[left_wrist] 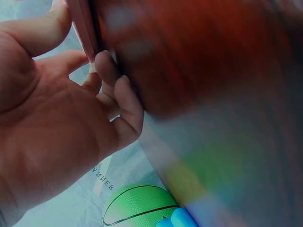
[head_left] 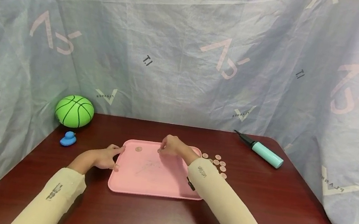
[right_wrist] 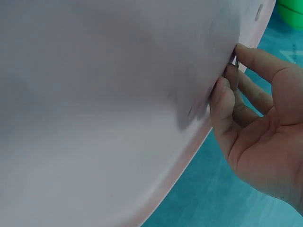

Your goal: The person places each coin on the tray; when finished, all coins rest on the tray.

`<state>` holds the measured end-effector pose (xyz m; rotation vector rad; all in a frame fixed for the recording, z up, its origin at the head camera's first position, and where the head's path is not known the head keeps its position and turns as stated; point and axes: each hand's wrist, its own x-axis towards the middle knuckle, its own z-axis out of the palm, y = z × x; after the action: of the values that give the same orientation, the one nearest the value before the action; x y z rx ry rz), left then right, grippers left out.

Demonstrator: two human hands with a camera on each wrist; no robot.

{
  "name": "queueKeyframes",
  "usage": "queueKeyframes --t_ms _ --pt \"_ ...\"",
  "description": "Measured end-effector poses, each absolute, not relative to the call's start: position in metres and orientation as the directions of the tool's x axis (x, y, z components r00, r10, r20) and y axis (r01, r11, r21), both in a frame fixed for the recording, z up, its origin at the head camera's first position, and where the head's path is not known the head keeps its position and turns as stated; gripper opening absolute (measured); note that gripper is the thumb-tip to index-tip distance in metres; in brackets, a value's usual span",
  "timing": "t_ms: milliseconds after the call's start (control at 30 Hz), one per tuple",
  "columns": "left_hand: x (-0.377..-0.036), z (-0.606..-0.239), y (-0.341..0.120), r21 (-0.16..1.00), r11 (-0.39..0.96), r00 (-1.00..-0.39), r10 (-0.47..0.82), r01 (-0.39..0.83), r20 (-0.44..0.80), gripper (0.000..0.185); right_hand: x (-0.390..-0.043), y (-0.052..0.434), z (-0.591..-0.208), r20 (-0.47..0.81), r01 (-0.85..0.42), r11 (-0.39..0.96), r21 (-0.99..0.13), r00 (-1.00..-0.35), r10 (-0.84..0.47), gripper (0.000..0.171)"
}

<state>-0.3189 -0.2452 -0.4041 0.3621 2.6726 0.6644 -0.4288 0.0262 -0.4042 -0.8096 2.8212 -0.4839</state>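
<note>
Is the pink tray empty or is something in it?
Not empty. The pink tray has one coin lying in it near the far rim. More coins sit outside it on the table.

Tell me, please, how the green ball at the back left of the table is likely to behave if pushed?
The green ball is round with nothing against it, so it would probably roll freely. It looks like a small toy basketball, likely light. The table has no raised edge, so it might roll off.

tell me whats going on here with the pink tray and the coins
A person's left hand rests at the left edge of a pink tray on a dark red table. Their right hand touches a coin on the tray's far side. One coin lies on the tray; more coins lie beside it.
</note>
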Motion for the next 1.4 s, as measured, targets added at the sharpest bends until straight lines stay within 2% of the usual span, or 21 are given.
queueKeyframes --t_ms 267,733,1400 --pt "-0.319 -0.405 -0.246 0.498 0.852 -0.899 0.334 0.160 -0.283 0.087 -0.426 0.010 -0.405 -0.111 -0.447 0.809 -0.382 -0.847 -0.520 0.016" --pt "-0.322 -0.403 -0.248 0.509 0.847 -0.899 0.333 0.153 -0.285 0.089 -0.425 -0.005 -0.408 -0.062 -0.448 0.787 -0.424 -0.852 -0.519 0.016" --pt "-0.320 -0.404 -0.247 0.508 0.848 -0.901 0.330 0.151 -0.283 0.088 -0.420 -0.016 -0.411 -0.056 -0.462 0.790 -0.404 -0.849 -0.525 0.020"
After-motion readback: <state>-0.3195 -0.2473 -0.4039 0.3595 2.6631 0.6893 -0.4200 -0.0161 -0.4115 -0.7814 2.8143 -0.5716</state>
